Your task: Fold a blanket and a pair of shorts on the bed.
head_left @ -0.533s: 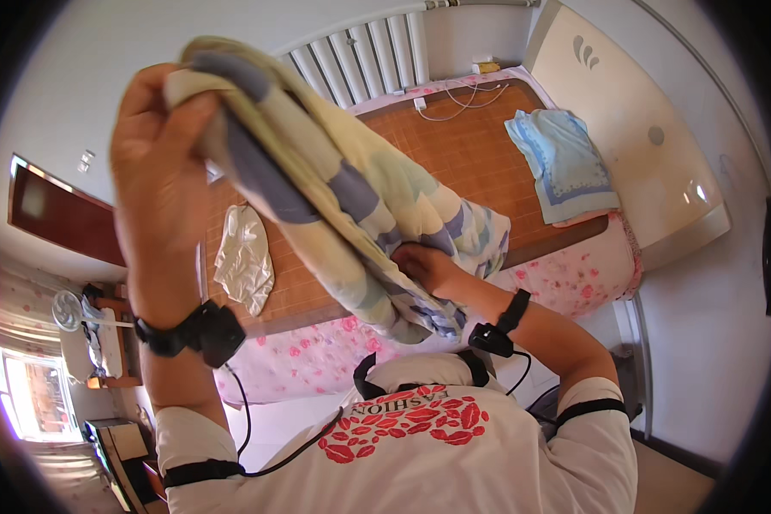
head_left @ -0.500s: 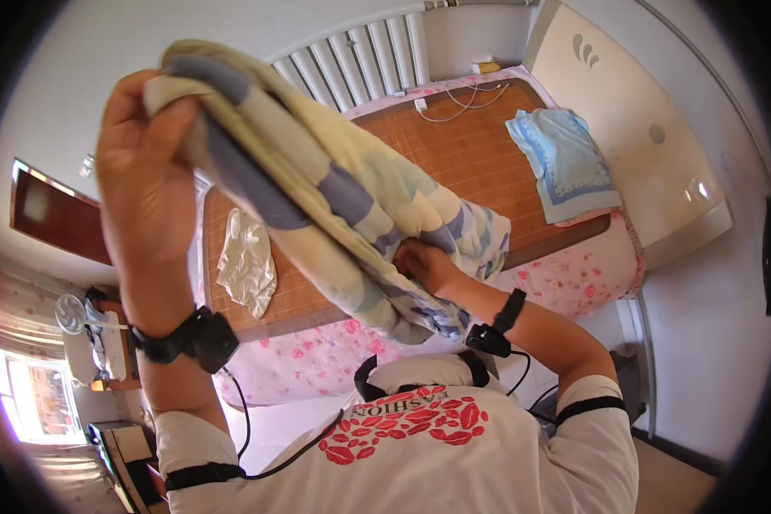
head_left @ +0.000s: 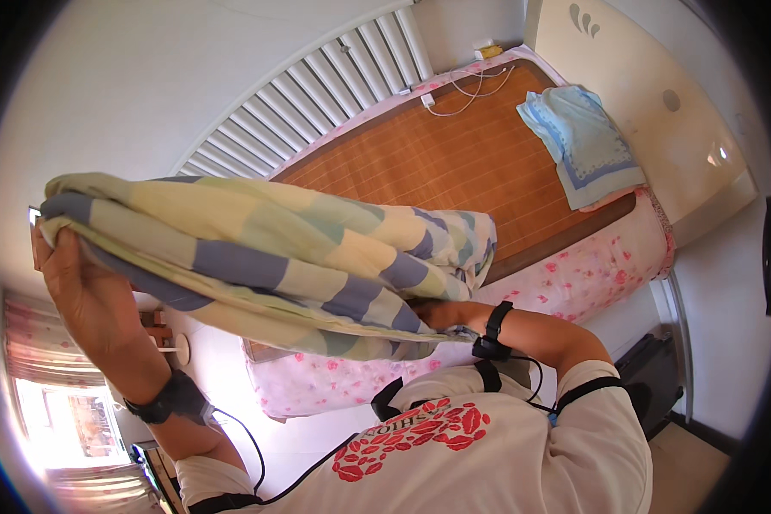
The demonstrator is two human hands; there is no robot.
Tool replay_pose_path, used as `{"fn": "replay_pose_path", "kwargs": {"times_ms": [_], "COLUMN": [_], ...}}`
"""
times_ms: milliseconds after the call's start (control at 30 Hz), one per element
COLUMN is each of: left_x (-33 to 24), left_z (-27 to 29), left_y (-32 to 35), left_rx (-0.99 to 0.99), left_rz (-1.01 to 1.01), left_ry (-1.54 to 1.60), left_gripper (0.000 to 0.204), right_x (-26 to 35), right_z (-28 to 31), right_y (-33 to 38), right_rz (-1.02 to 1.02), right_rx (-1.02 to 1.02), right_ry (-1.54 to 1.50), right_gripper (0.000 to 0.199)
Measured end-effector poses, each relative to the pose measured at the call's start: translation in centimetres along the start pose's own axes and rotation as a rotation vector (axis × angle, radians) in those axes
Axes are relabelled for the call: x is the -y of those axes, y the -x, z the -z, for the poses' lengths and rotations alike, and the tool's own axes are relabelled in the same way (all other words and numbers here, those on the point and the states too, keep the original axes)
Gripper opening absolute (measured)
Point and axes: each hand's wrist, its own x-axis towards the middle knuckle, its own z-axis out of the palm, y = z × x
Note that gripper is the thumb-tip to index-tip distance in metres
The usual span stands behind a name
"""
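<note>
A checked quilt cover (head_left: 317,244) in yellow, blue, grey and green hangs stretched in gathered folds between my two hands, above the bed. My left hand (head_left: 90,291) is raised at the far left, its thumb and fingers closed on one end of the cloth. Near the middle, my right hand (head_left: 441,315) grips the cloth low, close to my chest; its fingertips are lost in the folds. Past my right hand, the loose end of the cover bunches over the bed's mat.
Under the cloth is a bed with a brown woven mat (head_left: 385,154) and a pink floral sheet (head_left: 565,283). A light-blue pillow cloth (head_left: 582,146) lies by the cream headboard (head_left: 660,94). A white cable (head_left: 463,107) rests on the mat. A white radiator (head_left: 317,86) lines the wall.
My left hand has swung left and down, pulling the quilt cover from a steep slant to nearly level. My right hand keeps its hold. The pale shiny cloth on the mat is now covered.
</note>
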Motion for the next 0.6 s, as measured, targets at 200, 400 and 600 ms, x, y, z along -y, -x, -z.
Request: {"fn": "replay_pose_path", "kwargs": {"times_ms": [200, 400, 600], "left_x": [-2.7, -5.6, -5.4], "left_z": [3.3, 6.6, 7.4], "left_y": [-0.8, -0.6, 1.0], "left_rx": [-0.296, -0.015, -0.076], "left_rz": [-0.052, 0.183, 0.126], "left_ry": [0.036, 0.114, -0.053], "left_gripper": [0.025, 0.028, 0.028], "right_x": [1.1, 3.9, 5.2], "right_z": [-2.9, -0.7, 1.2], "right_y": [1.7, 5.1, 6.1], "right_rz": [-0.341, -0.510, -0.668], "right_rx": [0.531, 0.710, 0.654], "right_ry": [-0.161, 0.231, 0.244], "right_gripper": [0.042, 0.043, 0.045]}}
